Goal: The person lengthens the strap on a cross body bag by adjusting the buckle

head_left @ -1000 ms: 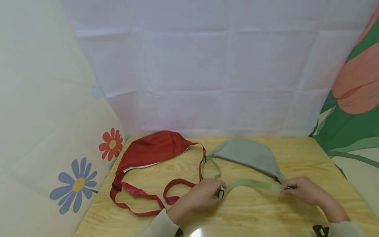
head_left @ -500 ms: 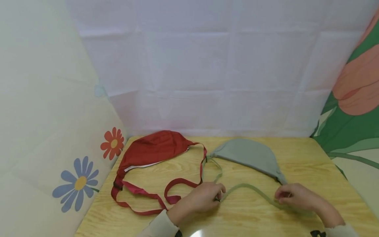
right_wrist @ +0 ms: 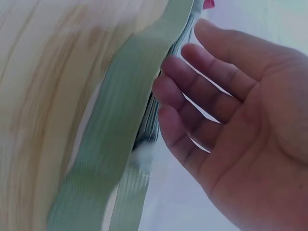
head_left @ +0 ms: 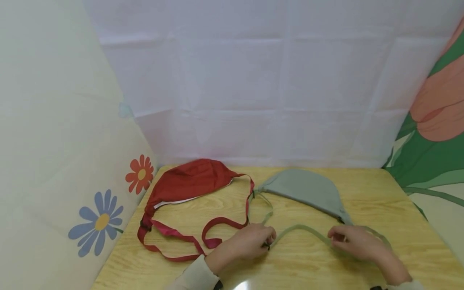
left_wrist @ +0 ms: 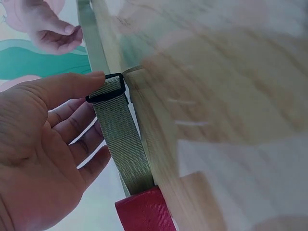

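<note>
A sage-green waist bag (head_left: 304, 191) lies flat at the right of the table, its green strap (head_left: 301, 227) looping toward me. With thumb and fingers my left hand (head_left: 251, 241) pinches that strap at its black slider buckle (left_wrist: 107, 88). My right hand (head_left: 357, 241) hovers by the strap's right part, below the bag's right end. In the right wrist view its fingers (right_wrist: 172, 89) are loosely bent beside the green webbing (right_wrist: 113, 110), with nothing held between them and the thumb.
A red waist bag (head_left: 192, 181) with a white zip edge lies at the left of the table (head_left: 308, 266). Its red strap (head_left: 174, 258) curls in loops near my left forearm, close to the green strap. A white cloth (head_left: 224, 88) hangs behind the table.
My right hand has let go of the green strap and moved left and slightly down. The strap has dropped into a low arch. The left hand stays at the buckle, which has tilted.
</note>
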`<action>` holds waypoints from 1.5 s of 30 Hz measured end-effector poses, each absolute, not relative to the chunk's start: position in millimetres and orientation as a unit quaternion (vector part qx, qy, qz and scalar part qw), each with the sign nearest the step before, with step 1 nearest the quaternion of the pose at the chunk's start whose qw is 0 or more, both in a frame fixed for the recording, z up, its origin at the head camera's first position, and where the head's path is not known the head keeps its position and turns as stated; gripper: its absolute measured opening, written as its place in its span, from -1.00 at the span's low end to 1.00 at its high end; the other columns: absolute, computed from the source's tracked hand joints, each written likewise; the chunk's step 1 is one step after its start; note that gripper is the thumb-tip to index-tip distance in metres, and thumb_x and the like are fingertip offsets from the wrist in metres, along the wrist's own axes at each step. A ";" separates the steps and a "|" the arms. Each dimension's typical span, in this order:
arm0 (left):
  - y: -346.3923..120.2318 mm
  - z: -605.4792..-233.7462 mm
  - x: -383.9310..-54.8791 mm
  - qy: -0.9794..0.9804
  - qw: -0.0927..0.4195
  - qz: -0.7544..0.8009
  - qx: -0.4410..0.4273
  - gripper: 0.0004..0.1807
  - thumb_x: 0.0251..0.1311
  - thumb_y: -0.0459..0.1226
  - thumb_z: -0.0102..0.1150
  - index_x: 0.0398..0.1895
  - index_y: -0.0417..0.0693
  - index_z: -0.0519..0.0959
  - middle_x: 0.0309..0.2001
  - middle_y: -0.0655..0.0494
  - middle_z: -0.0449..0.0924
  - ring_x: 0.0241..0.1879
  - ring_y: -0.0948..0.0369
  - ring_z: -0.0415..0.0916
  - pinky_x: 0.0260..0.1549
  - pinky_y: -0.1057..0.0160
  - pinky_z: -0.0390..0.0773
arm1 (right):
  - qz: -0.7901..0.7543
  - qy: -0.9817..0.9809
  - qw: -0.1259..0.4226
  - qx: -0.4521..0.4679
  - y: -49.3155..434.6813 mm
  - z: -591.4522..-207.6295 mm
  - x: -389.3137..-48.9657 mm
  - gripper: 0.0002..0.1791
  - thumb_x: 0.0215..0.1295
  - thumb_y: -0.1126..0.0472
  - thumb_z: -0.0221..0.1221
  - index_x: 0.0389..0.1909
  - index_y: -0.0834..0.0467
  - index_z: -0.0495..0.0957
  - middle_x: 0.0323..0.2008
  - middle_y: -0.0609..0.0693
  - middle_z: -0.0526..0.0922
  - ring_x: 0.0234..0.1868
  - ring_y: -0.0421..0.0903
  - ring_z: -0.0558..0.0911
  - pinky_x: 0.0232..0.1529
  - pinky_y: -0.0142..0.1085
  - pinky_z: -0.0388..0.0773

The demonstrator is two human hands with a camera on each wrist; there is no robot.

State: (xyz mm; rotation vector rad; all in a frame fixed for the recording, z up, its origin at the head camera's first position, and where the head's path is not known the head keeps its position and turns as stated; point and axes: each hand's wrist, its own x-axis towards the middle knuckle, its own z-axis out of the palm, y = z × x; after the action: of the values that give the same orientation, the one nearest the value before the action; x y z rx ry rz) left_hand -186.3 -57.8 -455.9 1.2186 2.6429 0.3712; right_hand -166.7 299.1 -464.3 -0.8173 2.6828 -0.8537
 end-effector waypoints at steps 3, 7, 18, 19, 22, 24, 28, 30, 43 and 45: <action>-58.4 -455.6 -186.4 0.893 0.106 0.126 0.418 -0.69 0.16 -0.32 0.38 -0.03 0.08 0.60 -0.17 0.37 0.64 -0.13 0.44 0.52 -0.09 0.49 0.47 | -0.294 0.912 0.085 -0.274 286.0 -462.9 -164.9 -0.80 0.40 0.17 0.26 -0.08 0.19 0.66 -0.21 -0.12 0.69 -0.23 -0.24 0.62 -0.24 -0.26 0.61; -60.3 -447.7 -189.4 0.894 0.118 0.140 0.410 -0.69 0.23 -0.26 0.34 0.04 0.05 0.61 -0.10 0.31 0.62 -0.09 0.41 0.52 -0.10 0.45 0.51 | -0.284 0.920 0.047 -0.266 266.7 -461.2 -164.6 -0.78 0.40 0.17 0.26 -0.02 0.15 0.65 -0.12 -0.08 0.68 -0.15 -0.10 0.64 -0.17 -0.21 0.61; -67.2 -422.4 -220.6 0.920 0.075 0.137 0.359 -0.59 0.36 -0.15 0.25 0.23 -0.04 0.55 0.16 0.11 0.61 0.22 0.14 0.50 0.20 0.19 0.49 | -0.258 0.914 -0.045 -0.311 214.7 -462.6 -166.4 -0.70 0.29 0.24 0.34 0.02 0.19 0.64 -0.02 0.04 0.69 0.04 0.10 0.63 0.08 0.04 0.56; -68.1 -421.2 -225.5 0.920 0.071 0.138 0.359 -0.58 0.37 -0.15 0.25 0.24 -0.06 0.55 0.17 0.10 0.60 0.23 0.12 0.49 0.22 0.17 0.47 | -0.260 0.912 -0.044 -0.315 210.9 -462.7 -166.8 -0.71 0.30 0.24 0.34 0.02 0.18 0.64 -0.02 0.04 0.69 0.04 0.10 0.63 0.08 0.04 0.56; -70.1 -418.0 -239.3 0.921 0.068 0.142 0.357 -0.56 0.40 -0.13 0.22 0.26 -0.08 0.54 0.20 0.06 0.59 0.27 0.08 0.46 0.27 0.12 0.44 | -0.266 0.904 -0.039 -0.333 199.6 -463.2 -168.0 -0.73 0.30 0.25 0.33 0.00 0.18 0.65 -0.05 0.03 0.70 0.02 0.08 0.64 0.07 0.02 0.57; -70.1 -417.2 -247.9 0.920 0.069 0.145 0.357 -0.55 0.43 -0.11 0.19 0.28 -0.09 0.52 0.22 0.04 0.57 0.29 0.06 0.45 0.28 0.10 0.43 | -0.271 0.898 -0.033 -0.345 192.2 -464.2 -168.5 -0.74 0.31 0.24 0.33 -0.01 0.19 0.66 -0.06 0.02 0.71 0.00 0.05 0.65 0.05 0.00 0.58; -66.6 -419.6 -264.9 0.919 0.057 0.146 0.361 -0.51 0.44 -0.10 0.18 0.32 -0.15 0.48 0.25 -0.02 0.55 0.29 0.03 0.45 0.29 0.07 0.43 | -0.274 0.892 -0.016 -0.360 179.2 -466.7 -168.4 -0.73 0.35 0.17 0.31 -0.01 0.21 0.66 -0.07 -0.01 0.71 -0.01 0.01 0.65 0.04 -0.05 0.60; -63.6 -423.1 -274.0 0.920 0.050 0.138 0.364 -0.47 0.45 -0.11 0.17 0.36 -0.17 0.44 0.30 -0.05 0.51 0.32 0.02 0.42 0.31 0.07 0.40 | -0.266 0.894 -0.009 -0.360 173.7 -467.8 -167.9 -0.71 0.36 0.13 0.30 0.01 0.19 0.66 -0.06 -0.03 0.71 0.00 -0.01 0.66 0.05 -0.07 0.60; -51.5 -434.0 -318.6 0.923 0.140 0.107 0.342 -0.28 0.54 0.08 -0.10 0.59 -0.08 0.14 0.59 -0.03 0.05 0.58 -0.02 -0.05 0.50 0.02 0.06 | -0.232 0.901 0.023 -0.365 141.6 -475.0 -173.3 -0.65 0.35 0.02 0.32 -0.01 0.18 0.68 -0.14 -0.08 0.73 -0.10 -0.13 0.66 -0.02 -0.13 0.61; -52.3 -435.7 -321.8 0.924 0.149 0.111 0.333 -0.27 0.54 0.13 -0.14 0.61 -0.04 0.11 0.61 0.02 0.02 0.59 0.02 -0.08 0.51 0.02 0.05 | -0.233 0.904 0.030 -0.357 137.1 -475.7 -174.7 -0.65 0.34 0.00 0.32 -0.02 0.16 0.69 -0.18 -0.12 0.72 -0.14 -0.17 0.65 -0.04 -0.14 0.60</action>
State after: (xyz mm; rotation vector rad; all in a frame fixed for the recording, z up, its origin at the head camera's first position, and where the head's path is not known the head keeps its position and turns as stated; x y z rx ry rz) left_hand -321.8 -52.3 -435.7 0.9588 2.6574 0.3204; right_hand -174.7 137.1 -475.7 -1.1017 2.7862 -0.7167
